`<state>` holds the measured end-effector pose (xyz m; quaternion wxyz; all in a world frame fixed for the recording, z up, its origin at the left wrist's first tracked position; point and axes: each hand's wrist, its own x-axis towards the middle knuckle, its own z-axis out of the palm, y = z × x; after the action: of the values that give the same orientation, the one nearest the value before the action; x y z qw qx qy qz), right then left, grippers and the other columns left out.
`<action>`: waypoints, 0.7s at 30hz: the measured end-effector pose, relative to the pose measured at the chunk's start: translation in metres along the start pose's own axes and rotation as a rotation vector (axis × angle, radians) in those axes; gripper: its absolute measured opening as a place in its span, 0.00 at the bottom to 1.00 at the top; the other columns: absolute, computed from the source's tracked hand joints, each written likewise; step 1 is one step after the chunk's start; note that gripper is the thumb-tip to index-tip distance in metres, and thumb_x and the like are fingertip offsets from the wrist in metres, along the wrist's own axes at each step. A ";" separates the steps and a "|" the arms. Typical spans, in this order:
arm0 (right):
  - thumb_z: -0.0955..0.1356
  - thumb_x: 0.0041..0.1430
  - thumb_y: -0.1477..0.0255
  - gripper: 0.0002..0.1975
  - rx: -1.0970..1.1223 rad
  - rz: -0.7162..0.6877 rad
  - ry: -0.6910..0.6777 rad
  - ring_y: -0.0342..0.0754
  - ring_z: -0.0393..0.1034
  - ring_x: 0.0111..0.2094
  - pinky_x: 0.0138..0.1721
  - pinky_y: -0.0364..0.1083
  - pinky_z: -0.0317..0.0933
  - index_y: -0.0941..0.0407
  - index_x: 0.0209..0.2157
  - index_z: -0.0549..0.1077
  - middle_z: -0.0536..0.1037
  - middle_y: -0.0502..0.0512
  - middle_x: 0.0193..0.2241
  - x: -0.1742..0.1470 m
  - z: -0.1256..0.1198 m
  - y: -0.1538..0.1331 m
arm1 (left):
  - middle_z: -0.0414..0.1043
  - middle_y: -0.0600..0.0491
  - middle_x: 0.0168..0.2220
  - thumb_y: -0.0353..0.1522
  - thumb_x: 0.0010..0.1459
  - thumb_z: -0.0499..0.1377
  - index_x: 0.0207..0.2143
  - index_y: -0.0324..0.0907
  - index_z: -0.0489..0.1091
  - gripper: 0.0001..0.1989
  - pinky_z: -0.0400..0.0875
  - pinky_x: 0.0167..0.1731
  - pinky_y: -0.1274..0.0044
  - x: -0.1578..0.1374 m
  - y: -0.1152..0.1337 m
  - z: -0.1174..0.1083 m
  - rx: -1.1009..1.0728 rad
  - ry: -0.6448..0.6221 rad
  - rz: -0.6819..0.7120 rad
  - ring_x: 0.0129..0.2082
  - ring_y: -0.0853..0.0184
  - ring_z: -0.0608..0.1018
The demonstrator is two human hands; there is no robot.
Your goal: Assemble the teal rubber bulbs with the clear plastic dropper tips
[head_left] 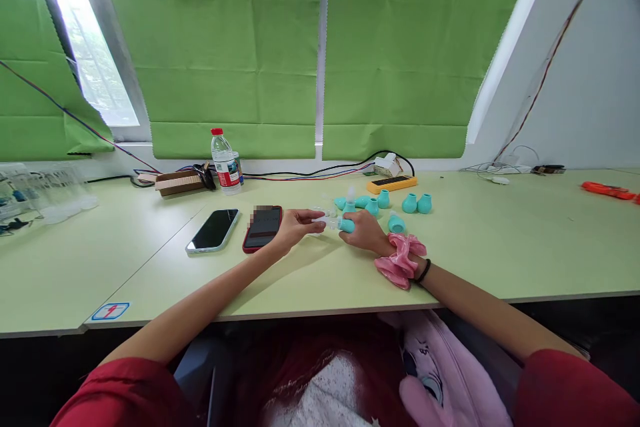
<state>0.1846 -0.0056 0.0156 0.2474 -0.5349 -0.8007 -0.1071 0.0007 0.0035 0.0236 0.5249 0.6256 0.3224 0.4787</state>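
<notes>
Turquoise, gripped in the curled fingers of the right hand point(367, 232): one bulb point(347, 225), just above the table point(300, 290), to the right of the left hand point(295, 228). Pinched between left thumb and fingertips: one clear piece point(330, 221), aimed at the bulb's left end; too small to tell whether touching. Around and behind the right hand, about eight more bulbs point(425, 204), overlap making the count loose, one with a clear top. Farther back on the left, one red-capped bottle point(223, 157), see-through, fill level hard to tell; near it, one brown box point(180, 183) with pale strips inside. At far left, clear containers point(55, 197), small dark and blue bits showing through, too jumbled to count. Also two phones point(213, 231) and one yellow meter point(393, 184).
</notes>
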 end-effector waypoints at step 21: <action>0.62 0.40 0.72 0.06 -0.065 -0.052 -0.026 0.43 0.59 0.22 0.23 0.42 0.44 0.59 0.20 0.67 0.70 0.54 0.19 -0.004 -0.002 -0.001 | 0.68 0.53 0.21 0.31 0.35 0.65 0.24 0.34 0.72 0.12 0.67 0.22 0.79 0.003 -0.004 -0.007 0.248 -0.176 0.163 0.19 0.72 0.71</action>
<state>0.1851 -0.0095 0.0153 0.2166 -0.5230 -0.8136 -0.1326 -0.0047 0.0098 0.0210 0.4294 0.7492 0.2798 0.4195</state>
